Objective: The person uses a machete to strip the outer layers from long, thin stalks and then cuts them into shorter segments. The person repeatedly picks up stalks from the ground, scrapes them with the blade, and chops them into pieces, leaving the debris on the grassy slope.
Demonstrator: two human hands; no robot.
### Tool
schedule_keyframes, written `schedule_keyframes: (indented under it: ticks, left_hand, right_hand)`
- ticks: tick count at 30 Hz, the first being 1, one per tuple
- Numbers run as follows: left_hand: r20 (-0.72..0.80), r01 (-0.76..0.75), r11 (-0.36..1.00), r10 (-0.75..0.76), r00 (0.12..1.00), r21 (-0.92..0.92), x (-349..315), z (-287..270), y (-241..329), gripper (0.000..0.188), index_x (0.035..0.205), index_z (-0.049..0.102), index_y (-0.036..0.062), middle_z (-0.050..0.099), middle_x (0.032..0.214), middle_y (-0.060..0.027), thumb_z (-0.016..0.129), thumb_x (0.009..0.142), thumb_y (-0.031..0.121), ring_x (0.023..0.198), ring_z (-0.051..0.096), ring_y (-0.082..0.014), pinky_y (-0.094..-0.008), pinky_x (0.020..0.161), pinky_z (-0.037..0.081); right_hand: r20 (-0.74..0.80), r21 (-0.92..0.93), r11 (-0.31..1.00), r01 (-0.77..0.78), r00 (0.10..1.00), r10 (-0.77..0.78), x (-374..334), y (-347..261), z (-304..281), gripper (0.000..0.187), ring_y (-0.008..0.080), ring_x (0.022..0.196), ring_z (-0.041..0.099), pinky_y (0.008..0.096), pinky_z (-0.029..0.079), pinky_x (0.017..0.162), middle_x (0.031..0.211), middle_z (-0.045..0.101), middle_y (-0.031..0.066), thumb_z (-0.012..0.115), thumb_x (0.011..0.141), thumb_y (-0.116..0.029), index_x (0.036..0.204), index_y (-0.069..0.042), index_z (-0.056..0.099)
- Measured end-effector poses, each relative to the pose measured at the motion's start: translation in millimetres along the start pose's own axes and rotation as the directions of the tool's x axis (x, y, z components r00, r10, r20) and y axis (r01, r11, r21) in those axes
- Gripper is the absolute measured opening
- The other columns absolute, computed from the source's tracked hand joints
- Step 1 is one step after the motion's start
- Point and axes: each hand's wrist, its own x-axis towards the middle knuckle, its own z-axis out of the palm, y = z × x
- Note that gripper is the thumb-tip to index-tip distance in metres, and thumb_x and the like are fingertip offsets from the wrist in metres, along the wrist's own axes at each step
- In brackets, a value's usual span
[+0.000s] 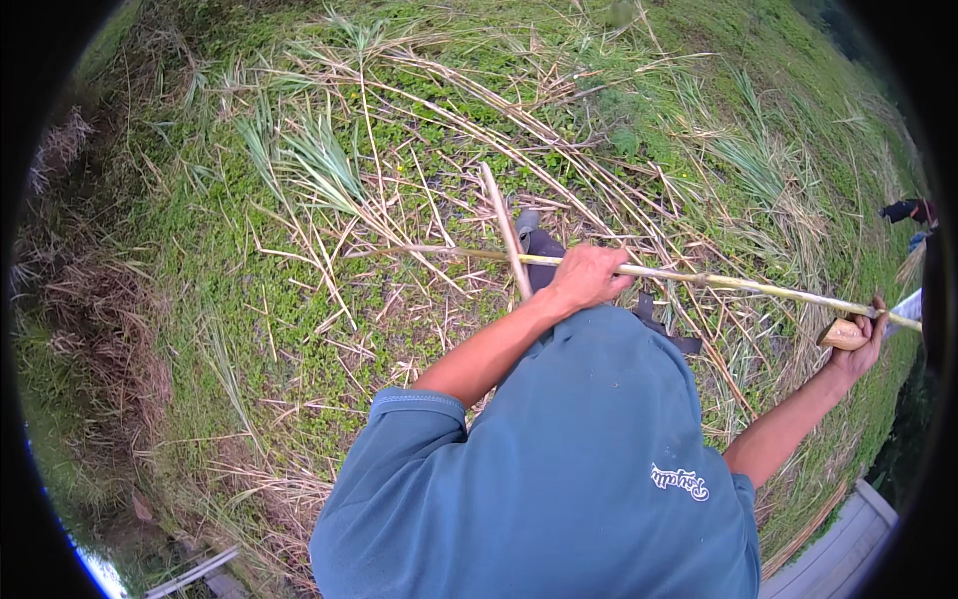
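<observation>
A long yellow-green cane stalk (738, 284) stretches across in front of me, from the cut stems at the middle to the right rim. My left hand (592, 276) is closed around it near my body. Far out to the right, my right hand (860, 344) is closed on a thick wooden handle (843, 334), its fingers up against the stalk. A pale flat blade (907, 305) shows just beyond that hand, partly behind the stalk; its join to the handle is hidden. A thick bare stick (505, 228) slants up beside my left hand, its lower end hidden behind my forearm.
Cut stalks (499, 135) and long green leaves (324, 165) lie strewn over low weeds. Below my hands are dark footwear (542, 248) and a dark strap (651, 311). Dry brush (95, 309) rises at left. Grey boards (838, 549) stand at lower right.
</observation>
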Motion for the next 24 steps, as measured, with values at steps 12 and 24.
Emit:
schedule_keyframes:
  ticks: [12, 24]
  left_hand:
    - [0.027, 0.59, 0.761, -0.619, 0.785, 0.27, -118.4, -27.5, -212.2, 0.035, 0.089, 0.071, 0.0041, 0.065, 0.085, -0.0244, 0.058, 0.093, 0.036, 0.085, 0.061, -0.0427, -0.0508, 0.079, 0.046]
    - [-0.045, -0.016, 0.972, 0.027, 0.999, 0.236, 0.2, 7.1, -21.2, 0.034, 0.07, 0.056, 0.0059, 0.058, 0.055, -0.0162, 0.07, 0.084, 0.033, 0.052, 0.057, -0.0374, -0.0462, 0.051, 0.043]
  right_hand:
    - [0.004, -0.05, 0.968, 0.248, 0.969, -0.248, 6.2, -107.7, 28.1, 0.041, 0.0003, 0.054, 0.042, 0.0149, 0.04, 0.05, 0.07, 0.045, -0.0054, 0.047, 0.103, -0.021, 0.134, 0.007, 0.047]
    - [-0.435, -0.188, 0.978, 0.091, 0.885, -0.166, -85.0, 9.0, 82.2, 0.016, 0.0022, 0.051, 0.045, 0.0168, 0.044, 0.046, 0.085, 0.064, 0.008, 0.061, 0.095, -0.017, 0.102, -0.003, 0.055]
